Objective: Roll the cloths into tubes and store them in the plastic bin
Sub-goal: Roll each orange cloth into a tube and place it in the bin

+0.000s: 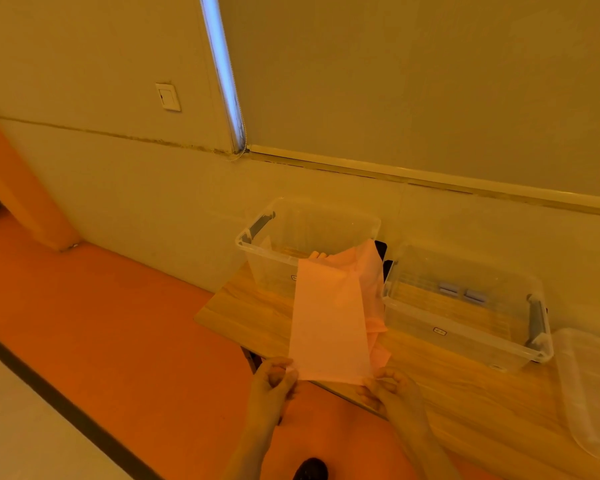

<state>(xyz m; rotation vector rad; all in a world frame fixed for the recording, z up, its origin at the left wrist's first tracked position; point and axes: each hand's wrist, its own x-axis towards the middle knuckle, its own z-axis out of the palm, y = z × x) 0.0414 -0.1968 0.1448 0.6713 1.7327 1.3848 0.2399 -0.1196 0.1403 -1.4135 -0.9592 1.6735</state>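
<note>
Left hand (274,379) and right hand (387,384) each pinched a near corner of the pink cloth (329,323), clear plastic bin (257,251) at twelve o'clock, wooden table (465,386) beneath

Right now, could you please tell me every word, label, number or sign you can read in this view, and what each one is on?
No text can be read here.
Small dark-outlined label on the front wall of the right clear bin: too small and blurred to read.
Label on the front of the left clear bin: mostly hidden behind the pink cloth, unreadable.
Wall switch plate: no lettering visible.
</note>
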